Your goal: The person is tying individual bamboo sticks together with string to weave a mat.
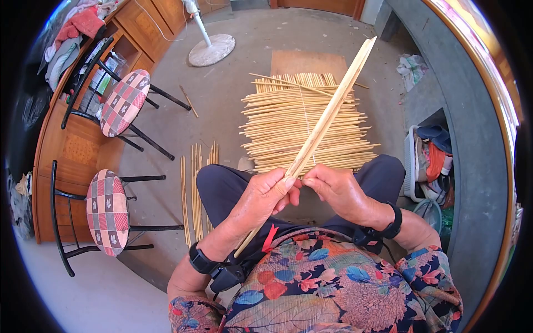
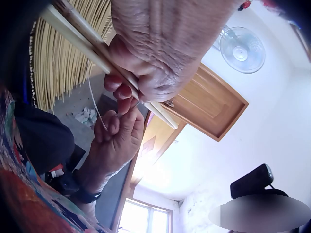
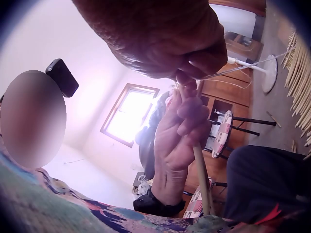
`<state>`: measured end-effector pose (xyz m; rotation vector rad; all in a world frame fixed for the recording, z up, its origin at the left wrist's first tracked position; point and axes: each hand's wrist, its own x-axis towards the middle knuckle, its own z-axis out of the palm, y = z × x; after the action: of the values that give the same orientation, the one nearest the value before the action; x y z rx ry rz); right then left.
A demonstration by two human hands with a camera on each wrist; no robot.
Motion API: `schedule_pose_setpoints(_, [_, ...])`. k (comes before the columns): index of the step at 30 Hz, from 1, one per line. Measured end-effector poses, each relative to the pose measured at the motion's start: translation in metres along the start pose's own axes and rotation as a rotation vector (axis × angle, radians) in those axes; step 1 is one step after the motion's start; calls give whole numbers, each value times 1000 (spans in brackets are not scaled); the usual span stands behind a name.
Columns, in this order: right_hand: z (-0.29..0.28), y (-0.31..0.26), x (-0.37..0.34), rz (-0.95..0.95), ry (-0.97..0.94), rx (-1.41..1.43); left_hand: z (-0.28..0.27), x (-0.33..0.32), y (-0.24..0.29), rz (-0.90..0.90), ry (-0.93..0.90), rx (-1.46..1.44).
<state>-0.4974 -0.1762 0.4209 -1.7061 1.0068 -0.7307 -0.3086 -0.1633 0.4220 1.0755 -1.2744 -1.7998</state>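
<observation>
My left hand (image 1: 265, 195) grips long, pale dry stalks (image 1: 327, 119) that slant from my lap up across the mat. In the left wrist view two stalks (image 2: 87, 41) lie side by side under the left thumb. Close beside it, my right hand (image 1: 341, 194) pinches a thin white string (image 2: 92, 92), its fingertips right at the left hand's fingers. From the right hand the string (image 3: 257, 64) stretches to a mat of stalks (image 1: 305, 130) on the floor, laid in close rows with string running across them. The ends pinched between both hands are partly hidden by fingers.
Loose stalks (image 1: 196, 188) lie on the floor left of my knees. Two chairs with checked seats (image 1: 108, 213) stand at the left by wooden cabinets (image 1: 78, 147). A white stand base (image 1: 212, 50) is farther back. A white basket of shoes (image 1: 412, 161) sits at the right.
</observation>
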Motion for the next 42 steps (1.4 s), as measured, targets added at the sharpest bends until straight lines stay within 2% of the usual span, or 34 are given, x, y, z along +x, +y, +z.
schedule_pose_setpoints(5, [5, 3, 7, 29, 14, -1, 0, 2, 1, 3, 8, 39])
schedule_pose_setpoints(7, [9, 4, 10, 49, 25, 97, 0, 5, 1, -9, 25, 60])
schedule_pose_setpoints(9, [10, 11, 13, 64, 35, 69, -5, 10, -4, -20, 39, 209])
schedule_pose_setpoints(11, [8, 9, 29, 14, 37, 45, -8, 15, -5, -61, 48, 97])
schedule_pose_setpoints(14, [4, 11, 20, 182, 8, 148, -11, 17, -4, -61, 14, 134])
schedule_pose_setpoints(15, [3, 12, 19, 159, -3, 148, -11, 18, -6, -52, -22, 134])
schedule_pose_setpoints(17, [1, 17, 17, 222, -21, 183, -13, 19, -6, -56, 4, 215])
schedule_pose_setpoints(22, [4, 28, 17, 216, -20, 245, -12, 19, 3, -54, 21, 302])
schedule_pose_setpoints(24, [5, 28, 19, 258, 0, 350, -9, 20, 5, -49, 30, 361])
schedule_pose_setpoints(27, [5, 32, 22, 256, 12, 401, -7, 24, 5, -70, 95, 416])
schedule_pose_setpoints(29, [3, 36, 23, 220, 13, 437, -8, 27, 0, 51, 123, 503])
schedule_pose_setpoints(32, [3, 39, 19, 167, 22, 492, -4, 27, -1, 124, 129, 551])
schedule_pose_setpoints(38, [2, 36, 17, 123, 83, 535, 0, 30, 5, 52, 87, 386])
schedule_pose_setpoints(42, [3, 35, 19, 119, 91, 528, -4, 33, -1, 101, 79, 393])
